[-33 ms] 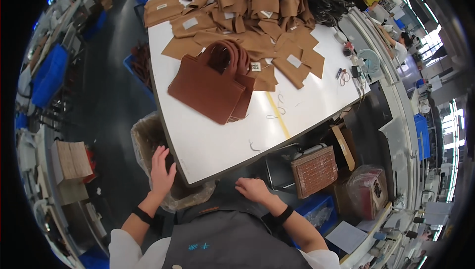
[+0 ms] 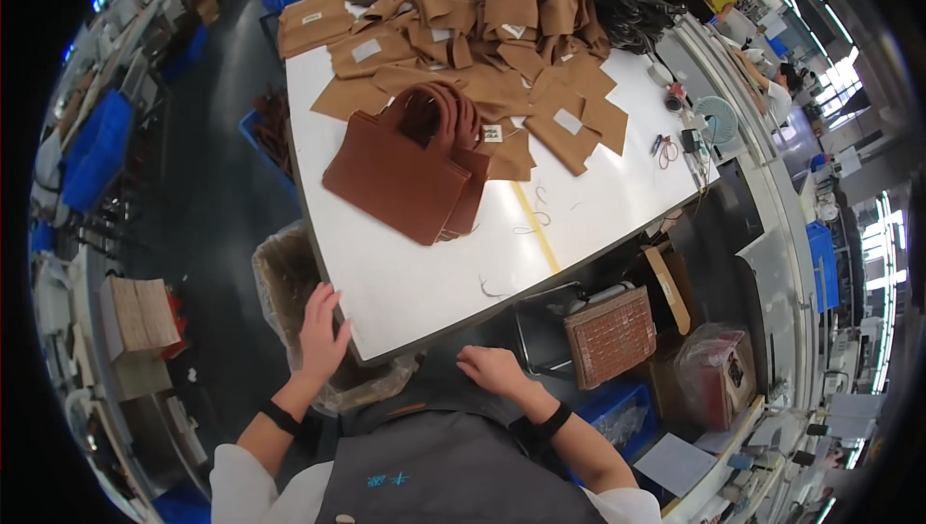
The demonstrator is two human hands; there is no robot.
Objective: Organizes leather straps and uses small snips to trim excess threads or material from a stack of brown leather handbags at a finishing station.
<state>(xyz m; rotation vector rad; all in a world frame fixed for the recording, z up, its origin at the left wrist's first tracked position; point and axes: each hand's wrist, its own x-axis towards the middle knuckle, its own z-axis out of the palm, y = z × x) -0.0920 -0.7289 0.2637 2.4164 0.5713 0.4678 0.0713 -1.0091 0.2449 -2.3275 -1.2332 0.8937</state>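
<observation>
My left hand (image 2: 324,333) is held open at the left edge of the white table (image 2: 405,297), near its front corner. Its fingers are apart and nothing is in them. Below the table's front edge, my right hand (image 2: 490,370) is in front of my apron, with its fingers curled in and no object showing. Reddish-brown leather handbags (image 2: 395,177) with looped handles lie stacked on the table, out of reach of both hands. Behind them spreads a big heap of tan bag pieces (image 2: 511,8), some with white labels.
A plastic-lined bin (image 2: 275,268) stands by the table's left side, partly under my left hand. Under the front edge are a chair (image 2: 540,341) and a woven brown panel (image 2: 612,333). Scissors (image 2: 659,145) and a small fan (image 2: 716,121) sit at the right. Other people work farther off.
My left hand has shifted slightly right, closer to the table edge. The view has moved a little, while my right hand and the bags stay as they were.
</observation>
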